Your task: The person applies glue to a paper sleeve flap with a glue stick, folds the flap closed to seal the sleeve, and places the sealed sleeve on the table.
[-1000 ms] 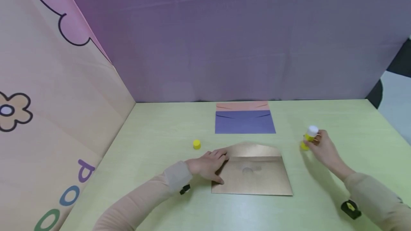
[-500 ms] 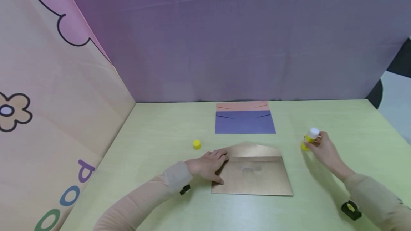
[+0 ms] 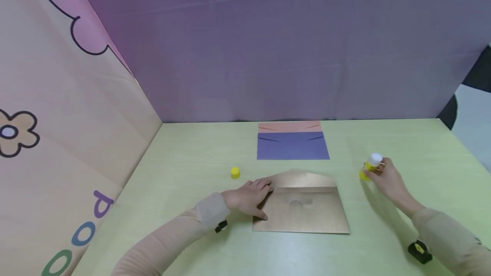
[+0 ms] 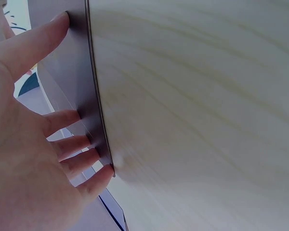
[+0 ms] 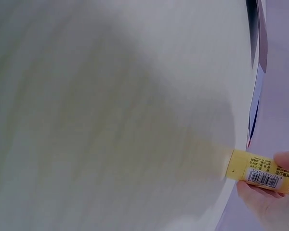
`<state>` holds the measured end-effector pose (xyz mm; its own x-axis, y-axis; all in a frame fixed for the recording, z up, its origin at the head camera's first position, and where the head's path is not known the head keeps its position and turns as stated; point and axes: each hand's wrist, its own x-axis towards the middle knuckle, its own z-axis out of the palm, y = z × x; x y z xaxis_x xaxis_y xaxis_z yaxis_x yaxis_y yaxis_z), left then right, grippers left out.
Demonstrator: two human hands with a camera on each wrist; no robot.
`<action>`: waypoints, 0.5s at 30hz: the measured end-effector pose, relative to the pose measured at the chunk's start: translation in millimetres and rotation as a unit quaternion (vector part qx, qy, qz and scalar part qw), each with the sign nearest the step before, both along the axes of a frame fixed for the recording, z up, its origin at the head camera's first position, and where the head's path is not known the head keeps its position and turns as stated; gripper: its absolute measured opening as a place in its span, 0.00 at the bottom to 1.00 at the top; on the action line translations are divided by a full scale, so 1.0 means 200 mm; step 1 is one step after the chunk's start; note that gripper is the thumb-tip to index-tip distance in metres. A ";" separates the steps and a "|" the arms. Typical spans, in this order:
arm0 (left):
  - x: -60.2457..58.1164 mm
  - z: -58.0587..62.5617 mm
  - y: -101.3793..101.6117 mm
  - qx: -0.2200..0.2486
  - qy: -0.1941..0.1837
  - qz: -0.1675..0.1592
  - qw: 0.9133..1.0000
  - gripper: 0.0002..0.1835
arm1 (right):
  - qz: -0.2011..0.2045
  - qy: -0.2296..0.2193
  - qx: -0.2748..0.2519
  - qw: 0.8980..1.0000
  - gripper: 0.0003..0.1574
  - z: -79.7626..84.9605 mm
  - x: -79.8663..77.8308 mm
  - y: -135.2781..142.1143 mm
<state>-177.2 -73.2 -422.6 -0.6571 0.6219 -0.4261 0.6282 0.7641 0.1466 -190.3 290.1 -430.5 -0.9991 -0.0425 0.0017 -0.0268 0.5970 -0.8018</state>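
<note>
A brown envelope (image 3: 307,212) lies in front of me on the table, its flap (image 3: 303,179) folded open toward the far side. My left hand (image 3: 249,198) rests on its left edge, thumb spread from the fingers; the left wrist view shows the fingertips (image 4: 89,140) along that edge. To the right of the envelope, my right hand (image 3: 387,180) holds a yellow glue stick (image 3: 369,168) between thumb and fingers, with its white end (image 3: 375,159) up and tilted slightly right. The lower end, seen in the right wrist view, is close to the table; contact is unclear.
A yellow cap (image 3: 235,173) stands on the table left of the envelope's flap. Behind the envelope lie a blue envelope (image 3: 292,147) and a pink one (image 3: 289,127), partly overlapped. A purple backdrop (image 3: 245,54) closes the far edge, and a patterned panel (image 3: 76,139) the left.
The glue stick's white end has tipped slightly to the right and down, with my right hand shifting a little. My left hand and the envelope have stayed put.
</note>
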 end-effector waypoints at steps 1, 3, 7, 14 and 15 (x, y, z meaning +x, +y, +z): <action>0.00 0.00 0.00 0.000 -0.001 0.000 1.000 0.46 | 0.000 -0.001 0.000 1.000 0.35 0.00 0.00 0.00; 0.00 0.00 0.00 -0.001 -0.001 0.001 1.000 0.46 | -0.002 0.001 0.003 1.000 0.36 0.00 0.00 0.00; 0.00 0.00 0.00 -0.002 0.002 0.001 1.000 0.46 | -0.004 0.013 0.017 1.000 0.36 0.01 0.01 0.00; 0.00 0.00 0.00 -0.006 0.004 -0.001 1.000 0.46 | -0.010 0.043 0.042 0.998 0.38 0.09 0.04 0.00; 0.00 0.00 0.00 -0.007 0.004 -0.001 1.000 0.46 | -0.013 0.051 0.044 0.998 0.38 0.11 0.05 0.00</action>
<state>-177.7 -73.7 -423.2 -0.6591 0.6169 -0.4301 0.6307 0.7649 0.1306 -180.6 289.2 -408.8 -0.9947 -0.0209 0.1004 -0.0887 0.6672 -0.7395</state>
